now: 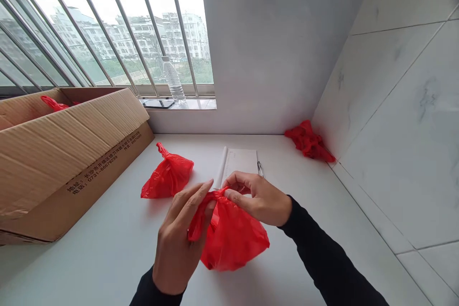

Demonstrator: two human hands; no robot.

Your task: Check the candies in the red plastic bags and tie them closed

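A red plastic bag (234, 239) with something bulky inside is at the front middle of the white table. My left hand (181, 234) is closed round the bag's gathered top from the left, fingers fairly straight and thumb against the plastic. From the right, my right hand (258, 196) pinches the twisted neck between thumb and fingers. What the bag contains is hidden. Just behind my left hand, a second red plastic bag (168, 174) sits on the table with its top twisted up.
An open cardboard box (89, 186) with red plastic inside stands at left. Behind my hands lie a notepad (240, 160) and a pen (260, 169). Crumpled red bags (308, 141) lie in the right corner. A water bottle (174, 81) and a phone (158, 103) occupy the windowsill.
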